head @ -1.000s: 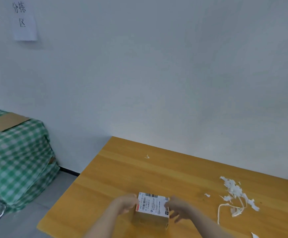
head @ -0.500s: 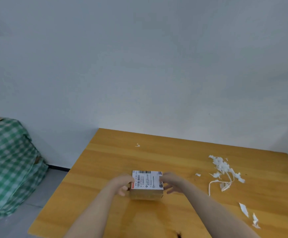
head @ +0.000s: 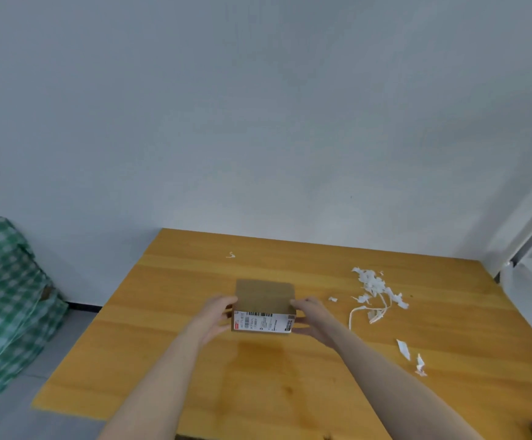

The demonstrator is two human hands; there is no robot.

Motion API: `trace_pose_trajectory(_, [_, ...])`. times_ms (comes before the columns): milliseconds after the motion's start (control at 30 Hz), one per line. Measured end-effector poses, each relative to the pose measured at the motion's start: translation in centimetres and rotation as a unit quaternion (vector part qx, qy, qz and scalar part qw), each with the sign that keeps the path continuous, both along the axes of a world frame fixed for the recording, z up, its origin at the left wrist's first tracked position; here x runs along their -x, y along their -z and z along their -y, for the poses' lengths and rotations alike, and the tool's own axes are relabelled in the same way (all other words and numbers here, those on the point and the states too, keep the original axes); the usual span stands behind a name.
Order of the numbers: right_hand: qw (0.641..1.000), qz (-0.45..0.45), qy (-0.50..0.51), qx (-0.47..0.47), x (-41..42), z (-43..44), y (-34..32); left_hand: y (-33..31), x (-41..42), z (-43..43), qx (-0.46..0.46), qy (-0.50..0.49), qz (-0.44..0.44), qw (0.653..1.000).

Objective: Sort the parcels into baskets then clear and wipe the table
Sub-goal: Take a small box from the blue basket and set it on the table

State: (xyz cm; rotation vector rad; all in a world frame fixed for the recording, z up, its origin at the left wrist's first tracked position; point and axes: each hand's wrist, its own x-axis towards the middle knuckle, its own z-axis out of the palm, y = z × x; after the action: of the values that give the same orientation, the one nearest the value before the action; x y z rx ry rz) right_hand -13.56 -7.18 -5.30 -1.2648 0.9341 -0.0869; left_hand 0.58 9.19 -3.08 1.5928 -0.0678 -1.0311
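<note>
- Parcel [head: 264, 296]: small brown cardboard box held over the middle of the counter [head: 195, 360]. Whether its underside touches the counter cannot be told.
- Left hand [head: 212, 319] grips 1 short end and right hand [head: 315, 319] grips the opposite end. On each, the fingers and thumb curl round the box's end.
- Step in hand, as judged: reading the box before choosing a basket. Keep the 2 grips level and opposed so the box does not twist. Keep the thumbs off the print. Lift the box straight off the counter rather than dragging it.
- No basket is in view, so the destination must be found before the carry.
- Appearance: the top face is plain. The face turned toward the person carries a white shipping label [head: 263, 322] with a barcode and a red mark. Edges are crisp, with no dents seen. The box is likely light and rigid.
- Torn white paper scraps [head: 374, 287] lie toward the counter's right side, well apart from the box; they are judged to belong to the clearing step.
</note>
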Motion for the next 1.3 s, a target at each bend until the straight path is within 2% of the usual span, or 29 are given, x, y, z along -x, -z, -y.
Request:
trace_pose_trajectory(167, [0.999,0.038,0.015,0.002,5.5,0.5,-0.3,-0.2,5.1,0.0,0.019,-0.019,0.018,0.999])
trace_pose_trajectory(300, [0.995,0.070,0.058,-0.041,9.8,-0.1,0.0,0.4,9.3,-0.5,0.036,-0.044,0.023,0.998])
trace_pose_trajectory(433, [0.990,0.081,0.101,-0.064,14.5,-1.4,0.2,1.1,14.7,-1.3,0.056,-0.030,0.019,0.998])
trace_pose_trajectory(600, [0.988,0.110,0.075,-0.079,19.0,-3.7,1.1,2.4,19.9,-3.6,0.069,-0.103,0.006,0.992])
trace_pose_trajectory(700, [0.987,0.120,0.077,-0.072,20.9,-5.4,1.3,2.4,22.6,-5.7,0.055,-0.090,-0.002,0.994])
trace_pose_trajectory(800, [0.985,0.127,0.087,-0.073,21.6,-6.8,1.4,1.7,23.9,-7.3,0.025,-0.064,0.002,0.998])
trace_pose_trajectory(1000, [0.986,0.121,0.059,-0.093,22.7,-8.1,1.5,1.2,25.0,-9.4,0.041,-0.117,0.008,0.992])
trace_pose_trajectory(1300, [0.992,0.101,0.036,-0.073,22.7,-9.6,0.6,1.7,25.4,-11.7,0.043,-0.094,0.002,0.995])
